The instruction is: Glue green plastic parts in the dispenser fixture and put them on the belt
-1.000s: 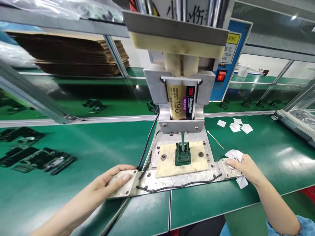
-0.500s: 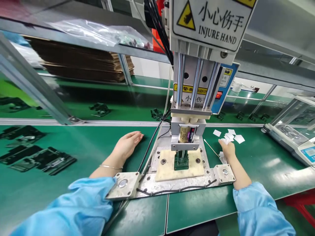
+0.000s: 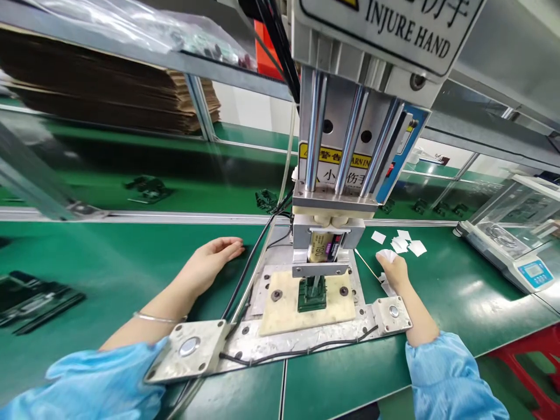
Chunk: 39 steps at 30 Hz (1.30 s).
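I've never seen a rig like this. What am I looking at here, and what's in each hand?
This view comes from a camera worn on the person's head. The upright machine holds a 3M Scotch-Weld cartridge above a dark green part on a cream plate. Round metal buttons sit on either side. The left hand lies open on the green bench, holding nothing. The right hand holds a white wipe, near loose white paper squares and a swab.

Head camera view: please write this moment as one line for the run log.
left hand: flat on green bench, empty | right hand: holds white wipe | near: wooden swab, adhesive cartridge
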### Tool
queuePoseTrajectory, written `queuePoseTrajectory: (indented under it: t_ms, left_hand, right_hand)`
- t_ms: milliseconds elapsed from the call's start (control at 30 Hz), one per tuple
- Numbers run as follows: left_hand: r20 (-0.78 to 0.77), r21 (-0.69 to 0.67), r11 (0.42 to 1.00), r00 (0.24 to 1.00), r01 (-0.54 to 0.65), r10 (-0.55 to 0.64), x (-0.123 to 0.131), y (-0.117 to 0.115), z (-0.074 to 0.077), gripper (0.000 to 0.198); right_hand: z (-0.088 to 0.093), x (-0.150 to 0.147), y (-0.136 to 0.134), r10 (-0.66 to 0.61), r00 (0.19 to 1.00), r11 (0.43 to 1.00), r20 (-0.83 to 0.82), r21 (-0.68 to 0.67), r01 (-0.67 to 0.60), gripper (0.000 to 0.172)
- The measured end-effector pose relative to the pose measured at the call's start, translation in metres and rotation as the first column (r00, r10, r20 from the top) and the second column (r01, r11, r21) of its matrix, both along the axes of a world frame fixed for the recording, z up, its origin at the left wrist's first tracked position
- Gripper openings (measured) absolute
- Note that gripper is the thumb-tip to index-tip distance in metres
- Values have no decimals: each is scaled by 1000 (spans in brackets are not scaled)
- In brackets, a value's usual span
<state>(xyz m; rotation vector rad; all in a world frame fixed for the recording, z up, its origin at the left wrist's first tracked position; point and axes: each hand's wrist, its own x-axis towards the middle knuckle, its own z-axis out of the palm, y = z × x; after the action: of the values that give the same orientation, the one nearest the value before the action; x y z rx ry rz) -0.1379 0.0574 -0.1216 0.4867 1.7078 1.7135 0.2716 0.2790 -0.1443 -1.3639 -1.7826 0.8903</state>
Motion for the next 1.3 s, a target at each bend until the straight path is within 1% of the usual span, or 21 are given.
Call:
queuePoseTrajectory:
  t_ms: [133, 233, 400, 467, 600, 633, 667, 700, 733, 767, 800, 833, 867, 900, 967, 1033, 1067, 1133, 1233, 1267, 1300]
  left_hand:
    - [-16, -13, 1000, 1000, 11, -11, -1, -2, -2, 27]
    - [-33, -16, 1000, 999, 12, -13, -3, -2, -3, 29]
    - [-62, -17, 1000, 998, 26, -27, -3, -3, -4, 32]
    - [-62, -21, 999, 998, 26, -27, -3, -3, -3, 30]
    - [-67, -29, 999, 998, 18, -20, -1, -3, -2, 31]
    - [-70, -33, 999, 997, 17, -19, -1, -3, -1, 33]
    - [-73, -37, 999, 997, 16, -18, -1, -3, -1, 35]
    - [-76, -40, 999, 997, 15, -18, -1, -3, -1, 37]
    - [-79, -44, 999, 997, 13, -17, 0, -3, 0, 39]
    - [-80, -47, 999, 997, 11, -15, 0, -3, 0, 40]
    - [-81, -48, 999, 997, 9, -13, 0, -3, 1, 41]
    - [-81, -49, 999, 997, 9, -13, 1, -3, 1, 41]
    - [-81, -48, 999, 997, 9, -13, 1, -3, 1, 41]
    - [-81, -49, 999, 997, 9, -13, 1, -3, 1, 42]
    - [-83, -50, 999, 996, 10, -14, 2, -3, 2, 43]
    - [-88, -53, 999, 996, 9, -14, 1, -3, 1, 45]
    - [-92, -54, 999, 996, 9, -14, 1, -3, 1, 46]
    - [-100, -56, 998, 995, 9, -15, 1, -2, 1, 48]
    - [-109, -59, 998, 994, 11, -17, 0, -2, 0, 46]
    - [-110, -59, 998, 994, 11, -18, 0, -2, 0, 46]
    - [-110, -57, 998, 994, 12, -18, 0, -2, -1, 45]
  right_hand:
    - [2, 1, -1, -25, 999, 1000, -37, -11, 24, 50]
    - [0, 0, -3, -79, 992, 997, -97, -30, 77, 45]
    - [-3, 3, 4, -225, 926, 974, -304, -81, 210, 41]
    - [-2, 10, 9, -325, 868, 944, -376, -71, 323, 45]
    - [4, 27, 15, -513, 740, 818, -434, 15, 576, 45]
    - [5, 29, 14, -501, 739, 820, -451, 26, 572, 44]
    - [7, 29, 12, -439, 764, 864, -473, 12, 504, 45]
    - [9, 28, 10, -329, 802, 930, -498, -25, 367, 45]
    - [10, 26, 7, -183, 829, 983, -529, -77, 168, 46]
    - [11, 23, 5, -33, 822, 991, -568, -127, -48, 47]
    - [12, 21, 3, 81, 786, 961, -613, -162, -225, 48]
    - [12, 20, 3, 132, 745, 932, -654, -173, -318, 49]
    - [12, 20, 4, 110, 715, 935, -690, -173, -310, 49]
    - [11, 21, 6, 33, 695, 960, -718, -172, -223, 50]
    - [9, 27, 13, -190, 640, 980, -745, -186, 74, 52]
    - [8, 34, 20, -348, 578, 930, -738, -193, 314, 54]
    - [7, 36, 22, -370, 568, 915, -735, -182, 360, 56]
    - [8, 36, 21, -323, 592, 934, -738, -149, 324, 58]
    - [11, 28, 15, -127, 662, 989, -739, -148, 25, 59]
    - [12, 26, 14, -93, 663, 986, -743, -163, -44, 59]
    - [12, 24, 13, -99, 656, 983, -748, -177, -53, 57]
